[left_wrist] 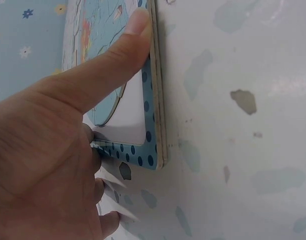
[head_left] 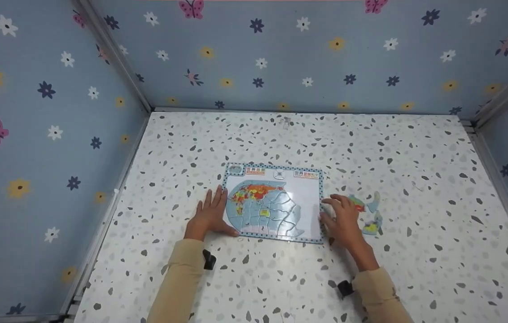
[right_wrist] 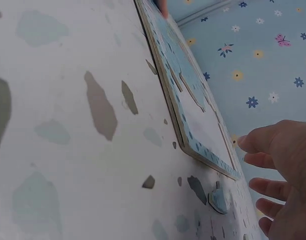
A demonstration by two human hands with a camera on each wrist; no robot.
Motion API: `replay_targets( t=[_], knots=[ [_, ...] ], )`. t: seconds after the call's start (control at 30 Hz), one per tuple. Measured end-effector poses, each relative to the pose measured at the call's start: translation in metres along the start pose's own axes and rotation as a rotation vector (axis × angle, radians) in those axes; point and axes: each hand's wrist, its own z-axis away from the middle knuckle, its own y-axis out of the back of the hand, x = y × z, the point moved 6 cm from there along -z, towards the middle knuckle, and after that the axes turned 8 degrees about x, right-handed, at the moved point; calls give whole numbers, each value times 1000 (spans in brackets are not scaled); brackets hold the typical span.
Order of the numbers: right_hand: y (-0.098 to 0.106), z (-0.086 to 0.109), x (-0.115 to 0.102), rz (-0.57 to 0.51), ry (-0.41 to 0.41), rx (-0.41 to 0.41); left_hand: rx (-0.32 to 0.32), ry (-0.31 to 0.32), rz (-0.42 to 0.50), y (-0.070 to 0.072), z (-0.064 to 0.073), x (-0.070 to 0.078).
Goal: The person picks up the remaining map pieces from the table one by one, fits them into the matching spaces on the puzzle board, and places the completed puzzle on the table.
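A world-map jigsaw puzzle board (head_left: 310, 202) with a blue dotted border lies flat on the speckled table. Joined map pieces (head_left: 254, 211) fill its left and middle, while white backing shows at the right. My left hand (head_left: 209, 216) spreads along the left edge; in the left wrist view its thumb (left_wrist: 110, 65) rests on the border at the near edge. Beside the right edge is my right hand (head_left: 344, 220), fingers loosely bent. In the right wrist view nothing shows between those fingers, and a loose puzzle piece (right_wrist: 219, 199) lies on the table beyond the board's corner.
Several loose pieces lie right of the right hand: a green-and-red one (head_left: 358, 204), a pale blue one (head_left: 374, 202) and a yellow-and-blue one (head_left: 372, 227). Flowered blue panels (head_left: 281, 58) stand at the table's back and sides.
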Motion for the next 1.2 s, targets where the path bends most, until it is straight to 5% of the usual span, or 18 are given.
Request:
replay_targets(
  t=[0.43,0.87,1.2],
  knots=[
    [17,2,13,-1,-31,88,10,-5,-18,2,0,2],
    [26,10,31,20,-171,68,-5,17,4,0,0,0],
    [34,14,38,31,-158,99,-2,16,12,1,1,1]
  ],
)
